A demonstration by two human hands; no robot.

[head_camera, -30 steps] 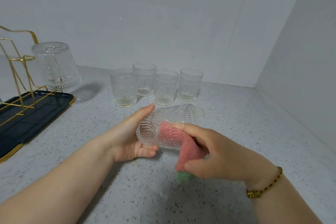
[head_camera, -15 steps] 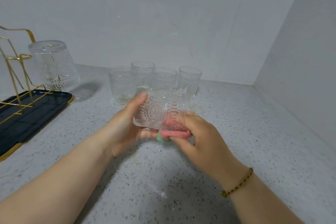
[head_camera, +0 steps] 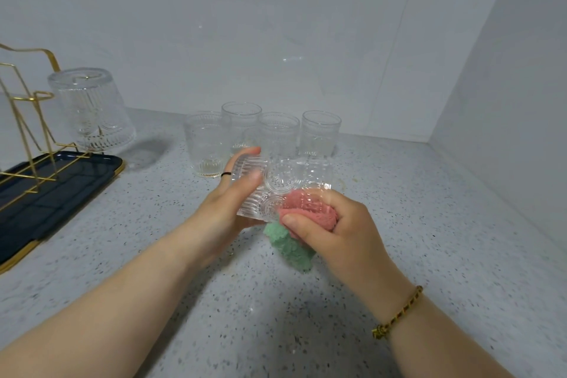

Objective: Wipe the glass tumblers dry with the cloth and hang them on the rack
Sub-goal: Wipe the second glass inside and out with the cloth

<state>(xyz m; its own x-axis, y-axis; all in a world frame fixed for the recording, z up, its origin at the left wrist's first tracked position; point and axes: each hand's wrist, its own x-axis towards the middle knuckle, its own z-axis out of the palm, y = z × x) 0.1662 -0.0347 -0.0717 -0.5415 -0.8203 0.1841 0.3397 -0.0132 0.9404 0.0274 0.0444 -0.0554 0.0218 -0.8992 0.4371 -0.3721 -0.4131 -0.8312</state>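
left hand point(head_camera: 224, 212): is curling round the base end of the ribbed tumbler point(head_camera: 282, 181), holding it on its side just above the countertop point(head_camera: 429, 224).
right hand point(head_camera: 337, 230): is pinching the pink-and-green cloth point(head_camera: 306, 212), seemingly pressing it into the tumbler's mouth.
done: one tumbler point(head_camera: 92, 110) is hanging upside down on the gold wire rack point(head_camera: 18, 120).
left: four upright tumblers point(head_camera: 277, 132) are waiting by the back wall; the held one is looking mid-wipe, not yet hung.

You face a corner: pale walls point(head_camera: 306, 24), speckled grey countertop point(head_camera: 445, 239). Faint wall seams, possibly panel joints.
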